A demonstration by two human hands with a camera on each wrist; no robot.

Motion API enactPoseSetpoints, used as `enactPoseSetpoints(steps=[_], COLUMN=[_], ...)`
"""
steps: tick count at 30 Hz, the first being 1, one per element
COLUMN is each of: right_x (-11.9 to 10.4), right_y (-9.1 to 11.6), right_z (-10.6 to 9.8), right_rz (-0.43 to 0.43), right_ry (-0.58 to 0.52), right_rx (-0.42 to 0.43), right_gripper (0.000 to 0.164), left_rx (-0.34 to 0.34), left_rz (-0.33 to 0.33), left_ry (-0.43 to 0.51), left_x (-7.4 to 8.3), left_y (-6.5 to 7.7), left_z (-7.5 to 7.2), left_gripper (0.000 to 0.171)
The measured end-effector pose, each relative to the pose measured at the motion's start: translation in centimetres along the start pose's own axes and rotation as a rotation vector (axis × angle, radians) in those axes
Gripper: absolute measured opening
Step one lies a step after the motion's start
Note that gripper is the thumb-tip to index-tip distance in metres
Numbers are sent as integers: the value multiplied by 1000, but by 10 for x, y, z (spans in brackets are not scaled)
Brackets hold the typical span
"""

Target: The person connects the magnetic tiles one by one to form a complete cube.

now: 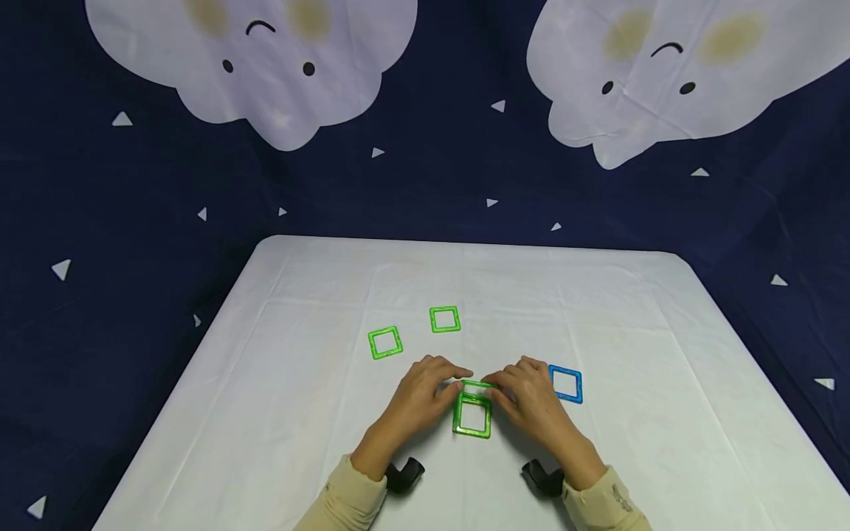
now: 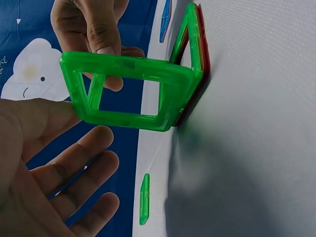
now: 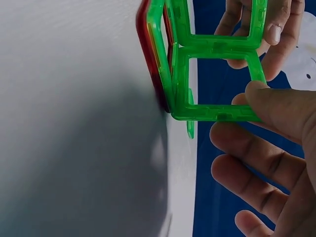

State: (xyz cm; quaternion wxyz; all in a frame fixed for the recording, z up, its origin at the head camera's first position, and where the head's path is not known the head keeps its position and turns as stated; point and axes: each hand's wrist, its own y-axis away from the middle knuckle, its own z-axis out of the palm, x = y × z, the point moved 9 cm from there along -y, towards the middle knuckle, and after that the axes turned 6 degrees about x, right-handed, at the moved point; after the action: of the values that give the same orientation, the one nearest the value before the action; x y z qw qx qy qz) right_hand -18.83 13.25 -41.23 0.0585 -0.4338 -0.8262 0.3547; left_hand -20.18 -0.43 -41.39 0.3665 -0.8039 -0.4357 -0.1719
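Note:
Two hands work at a small build of square magnetic tiles. Green tile frames (image 2: 128, 63) stand upright, joined edge to edge, on a flat green tile (image 1: 472, 434). Under that one shows a red tile (image 3: 148, 54). My left hand (image 1: 421, 391) pinches one side of the standing green tiles between thumb and index finger, its other fingers spread. On the opposite side my right hand (image 1: 534, 402) holds a green tile (image 3: 217, 113) by its outer corner with thumb and index finger. The head view partly hides the upright tiles behind the fingers.
A blue square tile (image 1: 579, 387) lies just right of my right hand. Two loose green tiles, one nearer (image 1: 388, 355) and one farther (image 1: 446, 330), lie beyond my left hand. The white table (image 1: 299, 354) meets a dark blue cloth (image 1: 425, 199) at its far edge.

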Motion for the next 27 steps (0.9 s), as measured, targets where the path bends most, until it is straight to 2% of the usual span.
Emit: enactPoseSetpoints(steps=[11, 19, 27], right_x=[7, 30, 54], right_y=[-7, -20, -38], right_z=[-4, -10, 0], right_rz=[64, 133, 223], right_ry=[-78, -139, -176], right_rx=[-27, -26, -100], right_gripper=[17, 16, 17], left_rx=[-19, 0, 7], left_rz=[-3, 3, -43], left_ry=[20, -23, -49], left_x=[-4, -1, -2], left_y=[2, 5, 11], left_z=[2, -3, -4], left_gripper=[18, 17, 17])
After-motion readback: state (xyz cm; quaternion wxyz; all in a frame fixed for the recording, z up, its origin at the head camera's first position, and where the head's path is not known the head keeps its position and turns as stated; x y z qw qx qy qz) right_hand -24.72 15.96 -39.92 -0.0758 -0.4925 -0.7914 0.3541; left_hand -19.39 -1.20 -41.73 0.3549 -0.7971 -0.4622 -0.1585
